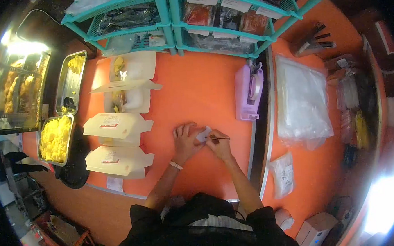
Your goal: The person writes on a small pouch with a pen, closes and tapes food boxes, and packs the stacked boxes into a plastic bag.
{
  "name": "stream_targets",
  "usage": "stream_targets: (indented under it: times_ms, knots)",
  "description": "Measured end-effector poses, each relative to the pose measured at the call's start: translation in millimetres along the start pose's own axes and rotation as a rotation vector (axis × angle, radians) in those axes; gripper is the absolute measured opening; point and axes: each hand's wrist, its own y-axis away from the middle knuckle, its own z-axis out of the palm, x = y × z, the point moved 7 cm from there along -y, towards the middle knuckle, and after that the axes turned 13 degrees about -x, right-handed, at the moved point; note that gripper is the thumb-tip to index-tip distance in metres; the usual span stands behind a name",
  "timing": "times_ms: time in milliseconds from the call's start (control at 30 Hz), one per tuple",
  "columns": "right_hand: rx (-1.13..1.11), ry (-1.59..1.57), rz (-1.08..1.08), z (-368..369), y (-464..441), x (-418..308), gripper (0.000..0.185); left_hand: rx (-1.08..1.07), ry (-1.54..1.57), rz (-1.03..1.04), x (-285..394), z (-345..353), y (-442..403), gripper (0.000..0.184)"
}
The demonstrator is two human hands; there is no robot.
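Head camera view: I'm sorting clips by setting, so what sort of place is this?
Probably a takeaway food stall's packing counter: it shows metal trays holding yellow food, pale cartons, and a lit display case with browned food inside.

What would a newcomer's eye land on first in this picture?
Probably the bright orange counter, where, toward the near side, the right hand holds a pen over a small white paper that the left hand touches. Next might come the heap of yellow food at the left, then the purple tape dispenser near the counter's right edge.
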Motion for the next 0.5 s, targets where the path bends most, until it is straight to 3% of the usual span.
stream_targets:
  times_ms: [367, 500]
  knots:
    - [-0.007, -0.058, 0.074, -1.6, 0.6, 4.0, 0.008, -0.021, -0.007, -0.018, 2.2, -0.9, -0.8, 0.052]
    - [0.034, -0.057, 0.001, -2.3, 2.0, 7.5, 0.008, -0.005, -0.002, 0.001, 1.2, -1.5, -0.6, 0.053]
